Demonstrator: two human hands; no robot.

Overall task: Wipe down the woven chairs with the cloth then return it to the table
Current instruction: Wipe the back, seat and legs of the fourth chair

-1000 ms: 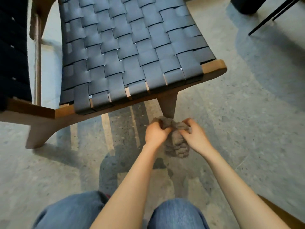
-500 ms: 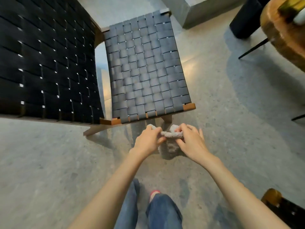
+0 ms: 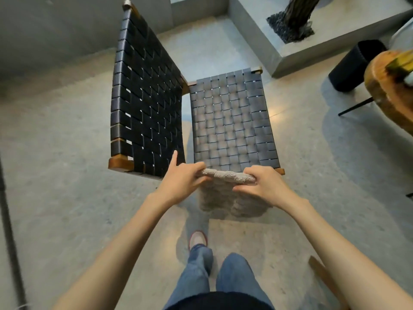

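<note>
— Since half a second ago, the cloth (image 3: 225,175) is being stretched wider between the hands, and the whole chair is now being shown. What is being counted?

— One cloth, two hands, one woven chair (image 3: 232,126) with one seat and one backrest (image 3: 145,104), one wooden table (image 3: 384,90) and one black cylindrical bin (image 3: 355,66).

— How is the cloth being gripped?

— Its top edge is being pinched at both ends. The left hand (image 3: 181,182) is curled on it with one finger sticking out straight, and the right hand (image 3: 263,186) is clamping it between thumb and curled fingers. It is being held in the air just before the seat's near edge, with the rest hanging down.

— And the materials?

— The cloth is being seen as fluffy and grey-beige. Flat dark straps are being shown woven in a checker pattern on a brown wooden frame.
</note>
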